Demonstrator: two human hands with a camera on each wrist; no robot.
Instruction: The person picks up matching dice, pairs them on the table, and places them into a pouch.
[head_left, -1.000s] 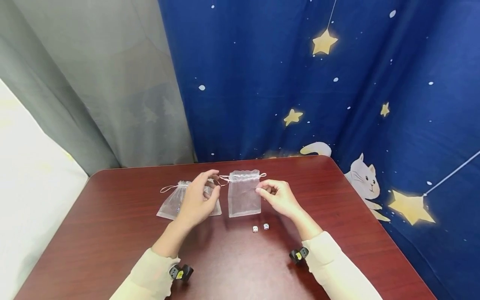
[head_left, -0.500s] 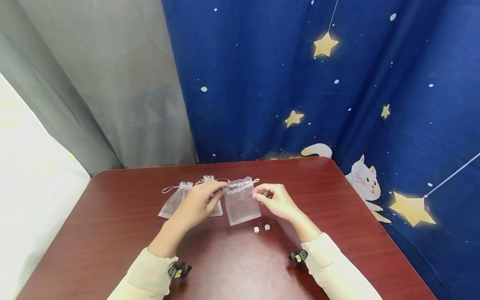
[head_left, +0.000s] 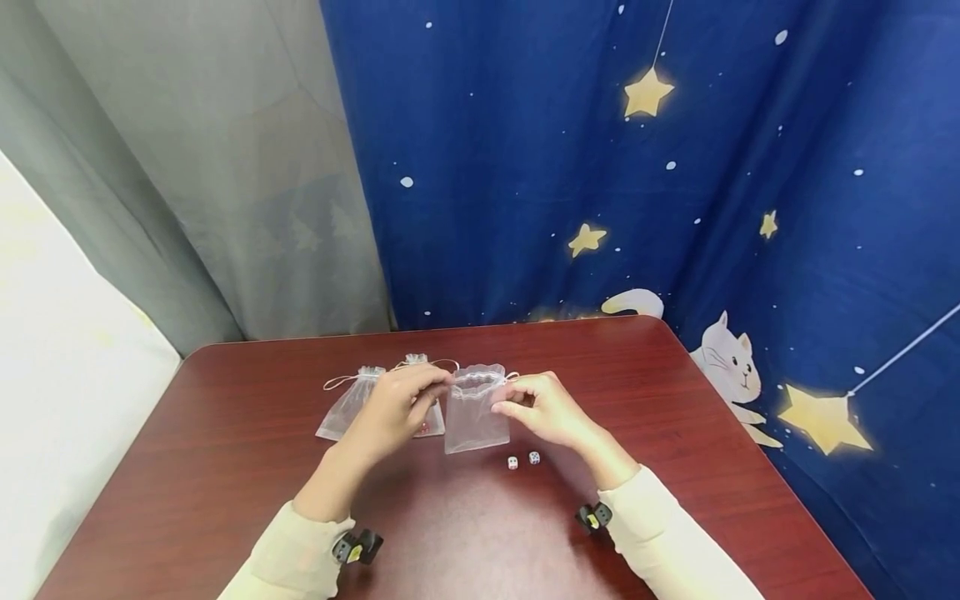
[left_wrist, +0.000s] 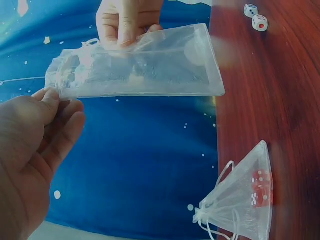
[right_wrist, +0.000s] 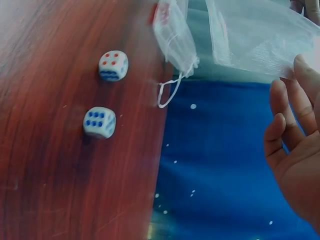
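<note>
A sheer white organza drawstring bag hangs between my two hands, its scalloped mouth spread apart at the top. My left hand pinches the mouth's left edge between thumb and fingers; the left wrist view shows this pinch at the bag's corner. On the opposite edge my right hand grips the bag near the drawstring loop. Through the mesh nothing shows inside the bag. Two white dice lie on the table below it: one die has red and blue dots, the other die shows blue dots.
Left of my hands lie two cinched organza bags, one bag partly behind my left hand. The other bag has red dice inside. The reddish-brown table ends at a blue star-patterned curtain.
My left hand has come over to the bag and taken its left edge. The bag has shifted slightly left and toward me, and its mouth has widened.
</note>
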